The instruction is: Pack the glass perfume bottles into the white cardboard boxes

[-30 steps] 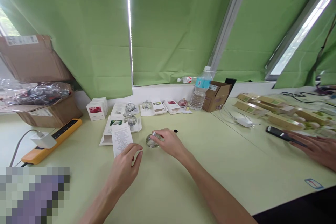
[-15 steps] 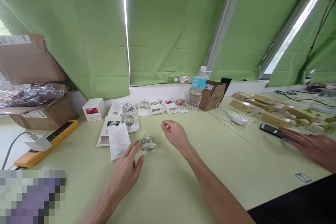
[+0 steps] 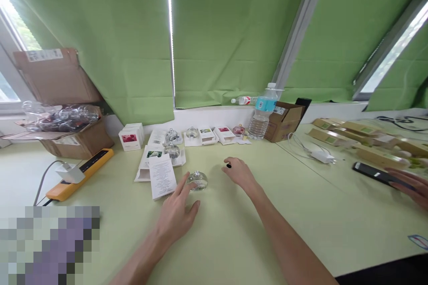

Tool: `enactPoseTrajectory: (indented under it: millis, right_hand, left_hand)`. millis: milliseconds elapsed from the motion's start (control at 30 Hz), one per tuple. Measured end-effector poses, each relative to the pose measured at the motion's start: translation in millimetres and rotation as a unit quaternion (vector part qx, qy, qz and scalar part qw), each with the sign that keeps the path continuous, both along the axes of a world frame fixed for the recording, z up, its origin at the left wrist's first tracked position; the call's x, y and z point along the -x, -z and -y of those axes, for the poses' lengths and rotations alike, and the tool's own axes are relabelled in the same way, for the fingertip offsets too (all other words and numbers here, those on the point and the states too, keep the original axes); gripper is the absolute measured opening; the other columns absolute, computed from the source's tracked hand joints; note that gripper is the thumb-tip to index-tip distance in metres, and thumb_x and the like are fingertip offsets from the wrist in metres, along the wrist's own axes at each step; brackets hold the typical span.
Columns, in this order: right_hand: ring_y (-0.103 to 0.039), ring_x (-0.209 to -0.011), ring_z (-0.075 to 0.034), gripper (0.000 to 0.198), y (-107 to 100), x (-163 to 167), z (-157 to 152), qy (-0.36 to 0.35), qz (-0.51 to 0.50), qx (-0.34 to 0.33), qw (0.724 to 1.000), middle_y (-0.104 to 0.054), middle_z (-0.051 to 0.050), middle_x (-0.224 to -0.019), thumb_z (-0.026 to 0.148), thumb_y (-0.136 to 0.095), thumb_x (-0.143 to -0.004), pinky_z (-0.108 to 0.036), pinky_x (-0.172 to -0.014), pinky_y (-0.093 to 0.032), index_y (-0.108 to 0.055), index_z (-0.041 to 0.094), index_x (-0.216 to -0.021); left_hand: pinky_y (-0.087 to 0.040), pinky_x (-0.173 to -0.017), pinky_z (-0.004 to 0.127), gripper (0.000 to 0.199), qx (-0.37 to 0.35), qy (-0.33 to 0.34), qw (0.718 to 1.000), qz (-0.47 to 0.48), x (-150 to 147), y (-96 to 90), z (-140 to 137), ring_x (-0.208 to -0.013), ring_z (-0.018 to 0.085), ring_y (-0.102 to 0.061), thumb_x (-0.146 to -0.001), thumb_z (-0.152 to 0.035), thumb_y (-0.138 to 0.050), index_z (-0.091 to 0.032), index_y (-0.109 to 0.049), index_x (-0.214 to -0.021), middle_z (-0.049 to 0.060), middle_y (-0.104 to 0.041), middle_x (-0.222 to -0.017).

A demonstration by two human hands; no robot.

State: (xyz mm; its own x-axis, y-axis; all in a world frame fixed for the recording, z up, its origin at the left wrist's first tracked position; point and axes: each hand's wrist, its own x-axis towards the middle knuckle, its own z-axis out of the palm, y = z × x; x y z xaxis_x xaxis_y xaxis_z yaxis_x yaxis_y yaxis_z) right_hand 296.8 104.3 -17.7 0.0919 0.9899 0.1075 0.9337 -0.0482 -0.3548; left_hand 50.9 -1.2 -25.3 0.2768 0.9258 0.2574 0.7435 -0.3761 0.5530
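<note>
A clear round glass bottle [image 3: 199,181] with a short neck stands on the table in front of me. At its left side is my left hand [image 3: 179,211], fingers stretched and thumb apart, the fingertips beside or against the glass. To the right of the bottle, my right hand [image 3: 241,174] is curled above the table. A small black piece [image 3: 228,165] shows at its pinched fingers, too small to name. Left of the bottle, a white card box with printed text [image 3: 162,177] leans on an opened white box [image 3: 143,175]. Another round glass bottle [image 3: 171,150] sits behind.
Along the wall stand white boxes [image 3: 131,137], a pink-toned glass bottle [image 3: 238,130], a water bottle [image 3: 260,122] and a cardboard box [image 3: 283,122]. A yellow power strip [image 3: 100,160] lies left. At right are a charger [image 3: 323,156] and another person's hand [image 3: 413,185] at a phone [image 3: 377,174].
The view has swung left, so everything sits further right. My right fingers now show a small black piece. My left hand stays beside the glass bottle.
</note>
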Motion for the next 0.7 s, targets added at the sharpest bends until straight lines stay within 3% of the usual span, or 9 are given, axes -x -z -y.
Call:
enactPoseTrajectory:
  millis: [400,567,700]
  right_hand:
    - [-0.061,-0.089,-0.018,0.025,-6,15,11,-0.110,-0.012,0.007,0.994,-0.068,-0.008,-0.100,0.021,-0.059,-0.077,-0.023,-0.070,-0.040,-0.067,0.018,-0.100]
    - [-0.056,-0.068,-0.012,0.013,-16,25,26,-0.167,-0.010,0.022,0.986,-0.067,-0.003,-0.081,0.021,-0.063,-0.073,-0.021,-0.058,-0.033,-0.071,0.018,-0.083]
    - [-0.045,-0.053,-0.008,0.014,-21,31,34,-0.200,0.004,0.033,0.979,-0.057,0.004,-0.058,0.021,-0.059,-0.073,-0.021,-0.054,-0.023,-0.070,0.013,-0.076]
  left_hand:
    - [-0.052,-0.072,0.033,0.037,-0.007,0.010,1.000,-0.002,3,2.2,0,-0.083,0.017,-0.065,-0.088,-0.028,-0.045,-0.033,-0.047,-0.125,0.001,-0.028,-0.151]
    - [-0.053,-0.072,0.034,0.036,-0.013,0.012,1.000,0.007,5,3.5,-1,-0.076,0.015,-0.065,-0.090,-0.028,-0.043,-0.033,-0.049,-0.125,0.001,-0.029,-0.150]
    - [-0.053,-0.071,0.033,0.035,-0.012,0.005,1.000,0.006,5,4.5,-1,-0.073,0.013,-0.064,-0.090,-0.028,-0.042,-0.033,-0.048,-0.125,0.001,-0.030,-0.149]
